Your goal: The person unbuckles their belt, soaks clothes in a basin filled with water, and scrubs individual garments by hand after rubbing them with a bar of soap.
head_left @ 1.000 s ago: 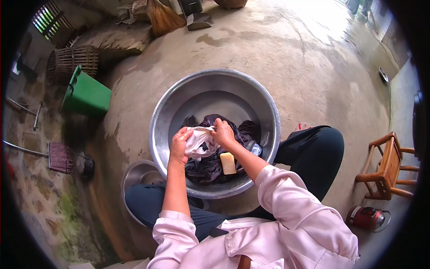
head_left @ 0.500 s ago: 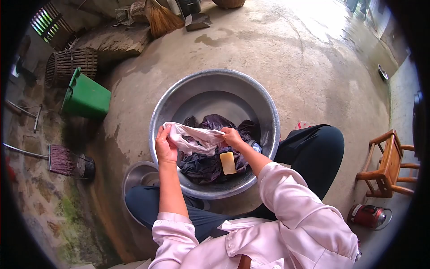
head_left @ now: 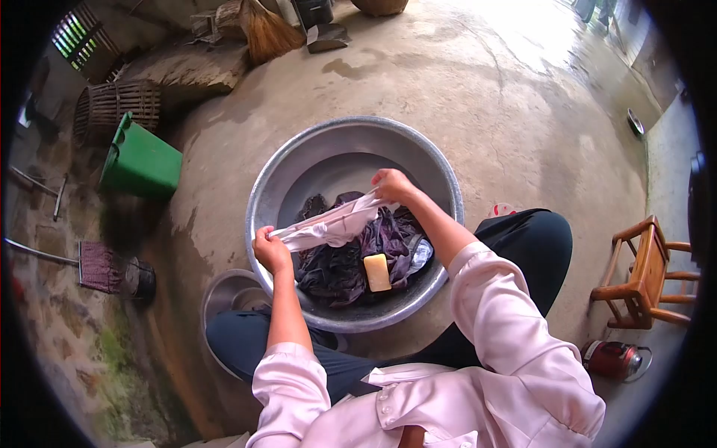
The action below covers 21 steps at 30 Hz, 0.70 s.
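A pale pink cloth (head_left: 332, 227) is stretched slantwise above a large metal basin (head_left: 358, 325). My left hand (head_left: 272, 250) grips its lower left end near the basin's left rim. At the upper right end, my right hand (head_left: 393, 187) is closed on the cloth, over the inside of the basin. Beneath it lie dark, wet-looking clothes (head_left: 336, 272), with a yellowish bar of soap (head_left: 377, 272) on top of them. A light blue piece of fabric (head_left: 421, 254) shows at the right of the dark pile.
A smaller metal basin (head_left: 222, 293) stands partly behind my left knee. On the left are a green bin (head_left: 143, 158), a wicker basket (head_left: 119, 108) and a brush (head_left: 98, 267). A wooden stool (head_left: 641, 280) and a red flask (head_left: 611, 360) are at the right.
The cloth went from bunched to stretched between my hands. My left hand moved left, then slightly down; my right hand moved right and then up, away from me.
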{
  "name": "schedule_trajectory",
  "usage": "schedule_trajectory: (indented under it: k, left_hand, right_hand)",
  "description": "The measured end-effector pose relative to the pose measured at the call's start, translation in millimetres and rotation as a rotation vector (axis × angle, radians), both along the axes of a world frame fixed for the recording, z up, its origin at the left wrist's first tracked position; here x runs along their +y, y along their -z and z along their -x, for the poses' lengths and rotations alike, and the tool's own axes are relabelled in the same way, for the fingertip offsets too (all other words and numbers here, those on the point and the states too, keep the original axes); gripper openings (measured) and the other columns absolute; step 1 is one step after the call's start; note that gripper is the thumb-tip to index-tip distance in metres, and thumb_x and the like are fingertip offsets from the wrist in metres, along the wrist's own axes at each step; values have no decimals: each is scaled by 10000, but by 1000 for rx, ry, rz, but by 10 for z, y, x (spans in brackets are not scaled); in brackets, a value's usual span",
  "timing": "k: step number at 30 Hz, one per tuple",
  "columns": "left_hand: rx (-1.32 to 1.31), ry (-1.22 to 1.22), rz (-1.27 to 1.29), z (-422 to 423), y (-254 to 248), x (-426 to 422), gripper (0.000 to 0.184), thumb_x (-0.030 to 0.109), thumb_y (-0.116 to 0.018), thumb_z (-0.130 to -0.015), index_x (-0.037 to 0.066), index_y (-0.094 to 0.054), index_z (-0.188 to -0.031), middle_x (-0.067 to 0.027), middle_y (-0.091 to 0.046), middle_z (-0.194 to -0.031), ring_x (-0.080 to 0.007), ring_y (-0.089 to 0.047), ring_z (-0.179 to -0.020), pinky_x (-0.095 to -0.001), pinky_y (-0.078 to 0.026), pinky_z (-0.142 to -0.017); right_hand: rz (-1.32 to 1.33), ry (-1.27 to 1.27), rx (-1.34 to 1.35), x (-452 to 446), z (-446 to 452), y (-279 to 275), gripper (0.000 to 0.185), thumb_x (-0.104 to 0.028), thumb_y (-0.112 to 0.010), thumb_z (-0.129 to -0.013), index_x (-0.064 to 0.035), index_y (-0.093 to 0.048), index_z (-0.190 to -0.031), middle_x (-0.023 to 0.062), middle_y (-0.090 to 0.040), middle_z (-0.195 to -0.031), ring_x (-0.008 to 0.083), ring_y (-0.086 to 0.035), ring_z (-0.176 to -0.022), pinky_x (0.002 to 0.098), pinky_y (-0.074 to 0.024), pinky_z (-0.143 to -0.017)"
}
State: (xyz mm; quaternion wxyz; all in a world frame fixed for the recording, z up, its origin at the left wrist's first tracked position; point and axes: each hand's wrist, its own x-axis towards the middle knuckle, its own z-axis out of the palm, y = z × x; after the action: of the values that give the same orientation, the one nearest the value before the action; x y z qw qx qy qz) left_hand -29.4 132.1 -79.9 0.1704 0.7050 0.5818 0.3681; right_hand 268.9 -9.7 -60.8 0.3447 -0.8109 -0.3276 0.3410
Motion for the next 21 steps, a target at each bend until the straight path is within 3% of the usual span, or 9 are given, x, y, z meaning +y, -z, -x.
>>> schedule_trajectory:
  k: [2,4,7,10,13,15,17,18,21]
  left_hand:
    - [151,-16,-32,-11,-21,-101,173,-10,-530,-780,66,-630,-900,-158,-594,-952,-338,-606,-810,-432,-486,-731]
    - [316,-21,62,-27,-128,-210,179,29,-506,-802,81,-589,-952,-165,-559,-1024,-374,-593,-858,-465,-471,-779]
    - [507,-37,103,-17,-138,-223,171,59,-481,-853,54,-547,-1010,-188,-584,-964,-346,-639,-778,-455,-529,-673]
    - [-53,-129,802,-93,-353,-173,144,76,-422,-907,23,-496,-1018,-219,-607,-874,-309,-663,-635,-417,-558,-506]
    - [-463,-120,703,-37,-5,-74,179,109,-346,-940,-18,-471,-947,-217,-620,-770,-286,-644,-517,-383,-556,-410]
    - [-705,-146,730,0,116,-10,144,68,-371,-893,-1,-494,-923,-213,-623,-768,-304,-652,-556,-407,-572,-470]
    - [-967,-173,783,101,360,189,145,53,-379,-864,15,-511,-911,-212,-625,-793,-294,-658,-571,-406,-578,-490]
    - [-944,-118,775,129,316,188,139,48,-415,-807,50,-532,-881,-150,-627,-829,-247,-658,-656,-394,-560,-583]
    - [-1012,-139,546,79,367,227,277,92,-505,-770,91,-495,-1047,-86,-589,-917,-196,-598,-796,-331,-492,-747]
  right_hand:
    - [30,-102,-151,51,-49,-135,295,-72,-621,-663,-137,-721,-933,105,-695,-822,234,-674,-769,344,-535,-651]
    - [68,-193,-95,68,-33,-336,321,-80,-619,-669,-160,-726,-961,93,-698,-833,234,-674,-769,343,-535,-657]
    - [101,-485,-218,81,-186,-254,276,-123,-638,-705,-173,-734,-958,62,-677,-768,178,-647,-697,313,-520,-616]
    - [233,-620,-155,46,-222,-283,241,-163,-656,-728,-162,-734,-956,48,-663,-733,146,-618,-663,291,-503,-616]
    - [199,-761,-176,9,-159,-368,220,-229,-662,-797,-117,-715,-978,42,-663,-758,133,-587,-641,296,-491,-595]
    - [121,-780,-133,22,-69,-394,245,-266,-648,-839,-91,-699,-1003,41,-665,-781,125,-590,-646,293,-494,-568]
    - [69,-696,225,8,64,-474,309,-319,-634,-858,-66,-677,-1032,73,-666,-825,161,-621,-667,300,-529,-553]
    - [43,-649,402,4,151,-538,343,-345,-627,-868,-54,-666,-1046,88,-666,-847,180,-637,-677,304,-547,-546]
    - [-144,-627,367,99,589,-953,352,-327,-607,-874,-6,-642,-1013,94,-645,-825,182,-643,-700,312,-562,-551]
